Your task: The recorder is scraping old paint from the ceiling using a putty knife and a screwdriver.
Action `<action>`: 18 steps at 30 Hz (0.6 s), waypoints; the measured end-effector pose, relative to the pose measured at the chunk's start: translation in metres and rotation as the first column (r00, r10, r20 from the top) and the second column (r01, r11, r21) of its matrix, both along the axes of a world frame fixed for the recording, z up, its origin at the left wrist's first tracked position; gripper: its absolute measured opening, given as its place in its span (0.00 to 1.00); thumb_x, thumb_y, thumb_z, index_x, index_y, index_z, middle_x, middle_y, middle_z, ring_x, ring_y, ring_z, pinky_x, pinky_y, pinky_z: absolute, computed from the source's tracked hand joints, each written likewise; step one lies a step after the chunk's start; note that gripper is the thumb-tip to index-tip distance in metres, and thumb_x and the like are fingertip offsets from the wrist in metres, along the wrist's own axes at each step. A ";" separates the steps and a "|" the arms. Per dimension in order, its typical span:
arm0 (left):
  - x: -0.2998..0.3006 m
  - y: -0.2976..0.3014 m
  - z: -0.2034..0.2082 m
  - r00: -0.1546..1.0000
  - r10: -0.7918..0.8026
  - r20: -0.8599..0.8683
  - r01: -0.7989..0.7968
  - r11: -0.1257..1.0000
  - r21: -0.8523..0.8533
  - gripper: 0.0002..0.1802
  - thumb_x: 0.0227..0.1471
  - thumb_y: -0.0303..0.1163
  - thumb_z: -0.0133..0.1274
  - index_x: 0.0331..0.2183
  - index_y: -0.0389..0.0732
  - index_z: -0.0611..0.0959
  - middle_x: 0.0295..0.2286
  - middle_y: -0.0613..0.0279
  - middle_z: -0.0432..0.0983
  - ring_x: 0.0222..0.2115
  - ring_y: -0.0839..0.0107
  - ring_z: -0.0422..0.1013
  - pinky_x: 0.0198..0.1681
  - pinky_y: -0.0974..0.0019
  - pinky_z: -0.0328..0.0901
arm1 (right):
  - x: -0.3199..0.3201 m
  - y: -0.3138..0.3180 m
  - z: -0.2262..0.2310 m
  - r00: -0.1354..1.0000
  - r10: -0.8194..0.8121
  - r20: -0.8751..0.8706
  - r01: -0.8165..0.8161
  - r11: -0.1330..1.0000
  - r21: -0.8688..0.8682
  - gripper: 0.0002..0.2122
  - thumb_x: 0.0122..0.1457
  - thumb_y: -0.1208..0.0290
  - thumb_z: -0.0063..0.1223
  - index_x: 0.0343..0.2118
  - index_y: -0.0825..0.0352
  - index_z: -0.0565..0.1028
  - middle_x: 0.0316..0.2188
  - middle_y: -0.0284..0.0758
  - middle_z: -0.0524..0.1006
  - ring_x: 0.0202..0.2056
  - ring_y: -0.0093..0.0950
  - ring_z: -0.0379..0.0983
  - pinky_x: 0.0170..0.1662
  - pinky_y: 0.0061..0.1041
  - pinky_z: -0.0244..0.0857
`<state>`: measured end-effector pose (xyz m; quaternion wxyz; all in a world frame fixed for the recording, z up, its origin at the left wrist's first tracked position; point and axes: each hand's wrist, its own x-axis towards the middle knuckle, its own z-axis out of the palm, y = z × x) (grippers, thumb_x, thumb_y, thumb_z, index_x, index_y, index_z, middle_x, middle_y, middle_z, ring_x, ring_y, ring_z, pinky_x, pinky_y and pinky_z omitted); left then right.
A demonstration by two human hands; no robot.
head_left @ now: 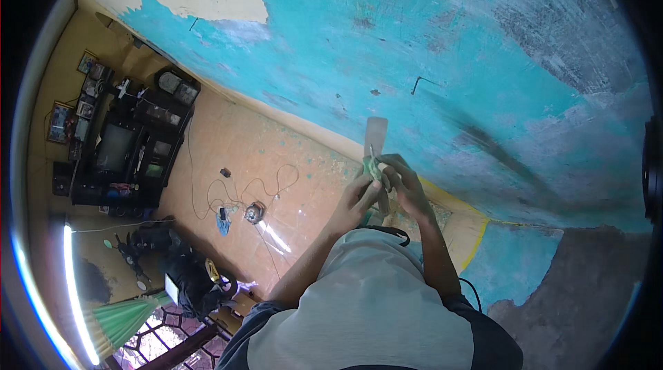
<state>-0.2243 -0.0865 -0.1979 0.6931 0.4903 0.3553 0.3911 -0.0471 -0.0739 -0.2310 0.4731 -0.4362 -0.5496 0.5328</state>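
Note:
In front of my chest, a flat scraper (375,133) points its wide grey blade toward the wall. A pale green strip, cloth-like (373,170), is bunched around the scraper just below the blade. My left hand (360,196) is closed on the scraper from the left, its thumb over the green strip. From the right, my right hand (408,185) pinches at the strip with bent fingers. A small, thin pale piece stands out above the strip; its kind is unclear. Most of the scraper's handle is hidden behind my fingers.
The turquoise wall (324,59) has peeled patches and a bent metal hook (416,84). Paint flakes, a long cable (194,190) and a round shiny object (254,212) lie on the tiled floor (228,138). A black cabinet (138,138) and a motorbike (173,266) stand at left.

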 end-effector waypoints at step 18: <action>-0.036 0.051 0.014 0.986 0.167 0.008 -0.167 0.980 0.111 0.18 0.75 0.43 0.35 0.42 0.39 0.73 0.25 0.69 0.66 0.22 0.82 0.63 0.25 0.74 0.60 | -0.022 0.052 0.067 0.943 -0.332 0.037 0.334 0.940 -0.068 0.18 0.76 0.54 0.37 0.47 0.65 0.72 0.24 0.25 0.66 0.24 0.13 0.60 0.27 0.18 0.55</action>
